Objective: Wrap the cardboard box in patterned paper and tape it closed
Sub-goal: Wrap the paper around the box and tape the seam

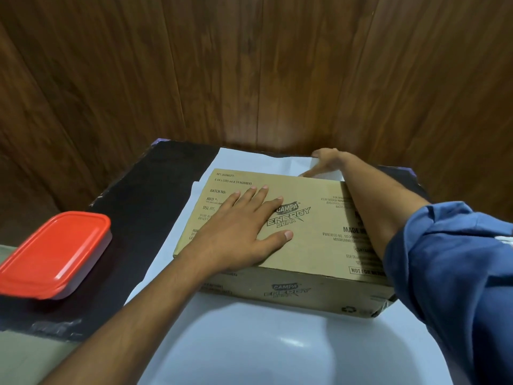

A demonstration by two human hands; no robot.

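both of your hands are on the job here. your left hand (244, 226) lies flat on the top face of the cardboard box (313, 232), palm down, fingers straight and spread a little, thumb out to the side next to the printed energy drink logo; it presses rather than grips. your right hand (323, 162) reaches across to the far edge of the box, where it meets the lifted edge of the paper (249, 343); the fingers point toward the box's far top edge and touch the raised paper there, but you cannot tell from this angle whether they pinch it or only push against it. the rolled-up blue sleeve (449, 268) on your right arm covers the near right corner of the box.

the box sits on the sheet of paper, whose plain pale side faces up. the sheet spreads out beyond the box toward you, to the left, and to the far side. under the paper is a dark mat (138, 207) on the table, set against a wood-panelled wall (249, 73). to your left, well apart from the box, a container with a red lid (52, 254) rests on the near left part of the mat, lid on
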